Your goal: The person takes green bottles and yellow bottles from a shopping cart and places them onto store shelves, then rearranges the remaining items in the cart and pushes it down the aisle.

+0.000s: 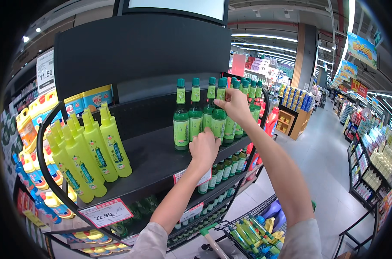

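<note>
On the black upper shelf (154,142) stand slim green bottles with dark teal caps and light green labels. My right hand (236,105) is closed around the neck of one front green bottle (218,121). Low on this same bottle, my left hand (204,149) has its fingers curled against the label; its fingertips are partly hidden. Just left of the hands, another green bottle (181,129) stands upright at the front, with more behind and to the right. Yellow-green spray bottles (86,165) with clear caps are grouped at the shelf's left end.
Price cards (106,212) hang along the shelf edge. Lower shelves hold more green bottles (227,168). A wire cart (247,212) below right holds bottles, with a green-ended handle (210,229) near the rack. Curved black rails (42,155) bound the shelf. An aisle (315,142) runs right.
</note>
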{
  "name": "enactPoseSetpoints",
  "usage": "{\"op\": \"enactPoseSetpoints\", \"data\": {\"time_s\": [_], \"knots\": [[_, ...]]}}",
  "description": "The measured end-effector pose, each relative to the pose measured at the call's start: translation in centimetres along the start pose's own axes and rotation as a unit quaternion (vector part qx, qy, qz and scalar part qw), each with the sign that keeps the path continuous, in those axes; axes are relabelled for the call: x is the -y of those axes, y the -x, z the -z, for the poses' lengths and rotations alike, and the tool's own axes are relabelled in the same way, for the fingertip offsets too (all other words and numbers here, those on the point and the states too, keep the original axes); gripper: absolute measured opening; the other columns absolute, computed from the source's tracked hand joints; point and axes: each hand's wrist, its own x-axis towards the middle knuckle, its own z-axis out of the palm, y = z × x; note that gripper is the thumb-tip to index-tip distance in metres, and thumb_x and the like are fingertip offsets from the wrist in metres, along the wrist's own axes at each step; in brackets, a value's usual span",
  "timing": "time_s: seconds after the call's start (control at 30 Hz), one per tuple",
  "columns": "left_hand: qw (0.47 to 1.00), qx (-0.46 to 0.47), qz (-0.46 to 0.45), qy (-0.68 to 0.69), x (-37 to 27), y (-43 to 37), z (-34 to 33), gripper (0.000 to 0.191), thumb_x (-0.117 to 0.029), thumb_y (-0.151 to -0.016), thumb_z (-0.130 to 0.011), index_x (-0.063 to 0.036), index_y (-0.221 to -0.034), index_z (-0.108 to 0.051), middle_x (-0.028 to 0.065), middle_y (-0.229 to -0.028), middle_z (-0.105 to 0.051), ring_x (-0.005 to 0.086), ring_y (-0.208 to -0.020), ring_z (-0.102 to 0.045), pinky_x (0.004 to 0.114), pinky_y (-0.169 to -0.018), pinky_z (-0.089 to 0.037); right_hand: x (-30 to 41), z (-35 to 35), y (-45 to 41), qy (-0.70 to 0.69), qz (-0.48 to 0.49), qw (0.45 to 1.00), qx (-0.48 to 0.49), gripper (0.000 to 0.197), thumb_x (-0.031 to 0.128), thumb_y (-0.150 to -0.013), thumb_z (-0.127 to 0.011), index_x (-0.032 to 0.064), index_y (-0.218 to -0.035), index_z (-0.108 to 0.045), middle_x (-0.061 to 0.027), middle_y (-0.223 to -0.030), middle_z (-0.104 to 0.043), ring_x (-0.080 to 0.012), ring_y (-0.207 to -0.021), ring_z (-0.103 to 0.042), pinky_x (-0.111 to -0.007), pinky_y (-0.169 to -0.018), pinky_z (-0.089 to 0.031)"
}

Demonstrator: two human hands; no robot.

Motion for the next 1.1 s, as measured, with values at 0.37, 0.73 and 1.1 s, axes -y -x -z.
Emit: {"op": "enactPoseSetpoints", "data": {"time_s": [0.37,0.73,1.1], "knots": [[1.000,0.012,0.004,-0.011,0.0,0.0,-0.4,0.035,-0.028,-0.078,-0.075,0.0014,-0.091,-0.061,0.0212,-0.077,-0.068,0.0384,-0.075,-0.069,0.048,-0.064,-0.055,-1.6,-0.5,0.0,0.001,-0.025,1.000,-0.014,0.035,0.020,-0.072,-0.081,-0.0044,-0.074,-0.057,-0.0189,-0.066,-0.059,-0.0341,-0.064,-0.059,-0.042,-0.062,-0.045],[0.998,-0.036,-0.033,-0.032,-0.6,0.2,-0.6,0.028,-0.020,-0.082,-0.068,0.0010,-0.099,-0.059,0.0188,-0.088,-0.069,0.0341,-0.077,-0.069,0.045,-0.065,-0.056,-2.2,-0.5,0.3,0.046,0.006,0.999,-0.009,0.036,0.022,-0.074,-0.080,-0.0042,-0.088,-0.060,-0.0213,-0.081,-0.066,-0.0393,-0.079,-0.065,-0.046,-0.071,-0.051],[0.931,-0.209,-0.208,0.215,-0.9,6.1,-0.2,0.017,0.004,-0.075,-0.064,0.0011,-0.093,-0.062,0.0161,-0.088,-0.063,0.0341,-0.081,-0.061,0.040,-0.073,-0.049,-2.5,2.3,9.3,0.080,0.087,0.992,-0.034,0.036,0.019,-0.083,-0.072,0.0007,-0.112,-0.060,-0.0121,-0.086,-0.065,-0.0252,-0.073,-0.065,-0.035,-0.066,-0.052]]}}
